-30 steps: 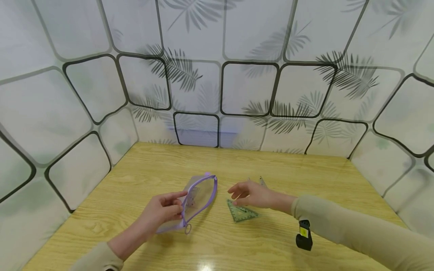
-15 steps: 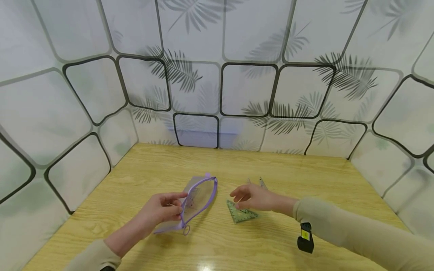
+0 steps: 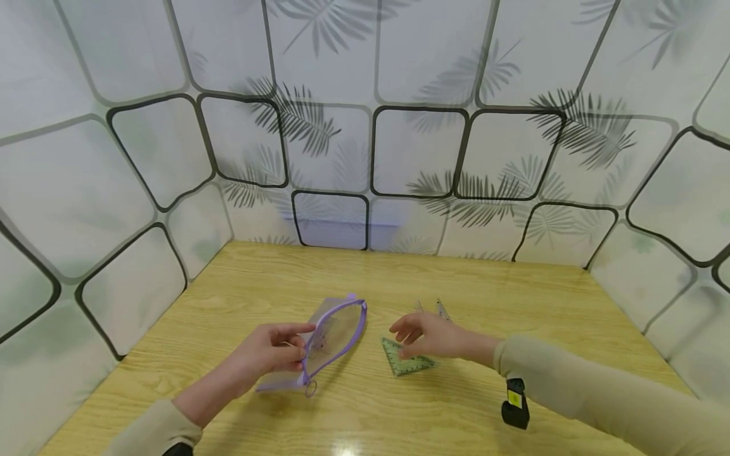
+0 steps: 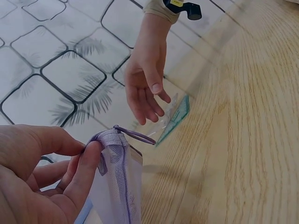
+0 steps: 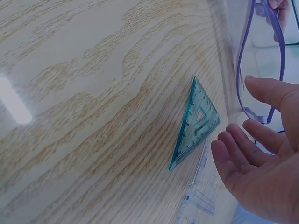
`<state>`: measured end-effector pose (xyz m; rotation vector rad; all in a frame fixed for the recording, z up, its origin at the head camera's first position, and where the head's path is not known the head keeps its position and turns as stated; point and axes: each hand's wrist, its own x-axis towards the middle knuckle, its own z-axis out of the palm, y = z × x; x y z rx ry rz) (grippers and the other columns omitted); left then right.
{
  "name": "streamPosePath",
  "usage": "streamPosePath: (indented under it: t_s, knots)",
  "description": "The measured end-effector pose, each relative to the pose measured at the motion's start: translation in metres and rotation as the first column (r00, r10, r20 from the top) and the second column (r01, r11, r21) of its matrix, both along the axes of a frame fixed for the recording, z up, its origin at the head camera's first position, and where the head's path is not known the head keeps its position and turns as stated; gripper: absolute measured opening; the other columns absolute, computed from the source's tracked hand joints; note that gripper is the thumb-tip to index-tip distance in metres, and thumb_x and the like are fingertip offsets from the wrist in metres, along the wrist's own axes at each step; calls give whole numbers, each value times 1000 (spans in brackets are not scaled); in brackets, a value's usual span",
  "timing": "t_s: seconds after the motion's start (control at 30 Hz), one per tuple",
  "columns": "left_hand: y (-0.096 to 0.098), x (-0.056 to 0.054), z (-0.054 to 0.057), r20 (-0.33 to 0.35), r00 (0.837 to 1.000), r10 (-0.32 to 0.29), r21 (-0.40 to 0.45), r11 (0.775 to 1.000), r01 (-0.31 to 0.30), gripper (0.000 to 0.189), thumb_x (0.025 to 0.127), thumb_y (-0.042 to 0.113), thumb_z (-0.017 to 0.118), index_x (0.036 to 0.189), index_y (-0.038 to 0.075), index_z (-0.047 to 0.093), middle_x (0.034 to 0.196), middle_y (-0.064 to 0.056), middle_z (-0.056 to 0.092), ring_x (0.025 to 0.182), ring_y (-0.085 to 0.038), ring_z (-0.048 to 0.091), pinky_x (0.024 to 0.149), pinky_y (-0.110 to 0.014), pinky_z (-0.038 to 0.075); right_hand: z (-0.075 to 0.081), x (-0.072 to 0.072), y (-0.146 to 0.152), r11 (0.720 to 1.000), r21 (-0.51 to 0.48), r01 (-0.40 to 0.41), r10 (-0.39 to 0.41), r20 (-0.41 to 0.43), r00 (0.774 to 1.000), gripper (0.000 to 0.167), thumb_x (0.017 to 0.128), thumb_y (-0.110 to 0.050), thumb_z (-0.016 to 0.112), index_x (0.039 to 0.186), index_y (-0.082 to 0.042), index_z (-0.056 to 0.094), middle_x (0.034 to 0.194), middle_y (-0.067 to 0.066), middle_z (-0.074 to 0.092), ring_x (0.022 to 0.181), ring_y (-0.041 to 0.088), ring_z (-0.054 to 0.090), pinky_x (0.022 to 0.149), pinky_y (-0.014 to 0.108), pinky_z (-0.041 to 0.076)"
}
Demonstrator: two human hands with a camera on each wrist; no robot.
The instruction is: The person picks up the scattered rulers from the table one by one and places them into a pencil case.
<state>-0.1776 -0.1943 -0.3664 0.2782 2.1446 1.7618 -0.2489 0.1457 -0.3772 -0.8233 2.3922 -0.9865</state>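
Observation:
A see-through pouch with a purple zip [image 3: 363,322] stands unzipped on the table, its mouth gaping. My left hand [image 3: 265,351] pinches one edge of that mouth between thumb and fingers; the left wrist view shows the pinch close to the zip pull [image 4: 135,134]. Something with printed marks shows through the pouch, too faint to name. My right hand [image 3: 430,335] hovers with loosely bent fingers over a green triangular set square [image 5: 194,123], holding nothing. Beyond it, partly hidden by that hand in the head view, lies a clear plastic measuring tool with scaled edges [image 5: 202,191].
The pale wooden table [image 3: 485,285] reaches back to patterned curtain walls [image 3: 419,152] on three sides. Black wrist cameras, one being the right wrist camera [image 3: 516,408], stick out below the sleeves. A light reflection [image 3: 346,448] shines near the front of the table.
My right hand has drifted slightly right and toward me above the set square. My left hand keeps its pinch, and the near end of the pouch has shifted a little left.

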Motion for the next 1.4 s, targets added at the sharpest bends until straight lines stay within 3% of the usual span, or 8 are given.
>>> streamPosePath:
  t_s: [0.47, 0.93, 1.4]
  knots:
    - [0, 0, 0, -12, 1000, 10, 5, 1000, -10, 59, 92, 7, 65, 145, -8, 42, 96, -3, 60, 90, -10, 63, 79, -23, 61, -9, 2, 3, 999, 46, -9, 14, -127, 992, 54, 86, -25, 77, 130, 0, 58, 118, 13, 64, 106, 28, 63, 90, 36, 56]
    - [3, 2, -1, -1, 1000, 12, 25, 1000, -12, 61, 91, 6, 64, 146, -7, 40, 95, -2, 57, 87, -9, 63, 78, -22, 60, -19, 6, 4, 998, 47, 29, -20, -180, 983, 52, 83, -25, 80, 125, 0, 61, 108, 9, 64, 97, 21, 62, 81, 27, 56]
    - [3, 2, -1, 12, 1000, 3, 30, 1000, -3, 63, 92, 8, 65, 147, -6, 38, 97, -3, 57, 87, -9, 63, 79, -23, 61, -34, 5, 6, 993, 87, 82, -62, -215, 975, 56, 79, -32, 84, 123, -6, 62, 105, 2, 58, 97, 14, 55, 81, 28, 52]
